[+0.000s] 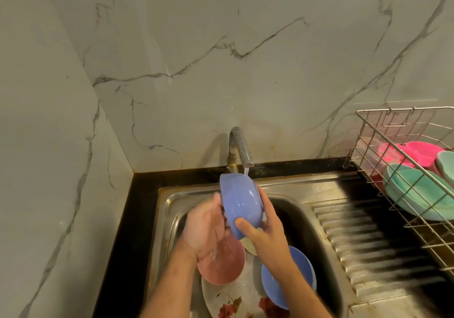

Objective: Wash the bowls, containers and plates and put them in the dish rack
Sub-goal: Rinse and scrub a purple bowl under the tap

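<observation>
1. The left hand (208,227) cups the left side of a blue bowl (242,202), held above the sink (307,222) near its back edge. The fingertips are hidden behind the bowl, so how they lie there cannot be seen.
2. The blue bowl is tilted on its side with its base facing the viewer. Its rim and inside are turned away and cannot be seen. A thin stream of water from the tap (239,148) falls onto its upper edge.
3. The right hand (267,229) grips the bowl's right side, thumb pressed on the lower outer wall, fingers wrapped round the far rim.
4. Below the hands, in the sink basin, lie a pink bowl (223,266) partly covered by the left wrist, a flowered plate (231,298) cut off by the bottom edge of the view, and a second blue dish (277,283) partly hidden by the right forearm.
5. At the right edge, a wire dish rack (403,177) stands on the drainboard, cut off by the frame. It holds teal dishes (417,192) at the front and pink dishes (415,153) behind; their number is hard to make out.
</observation>
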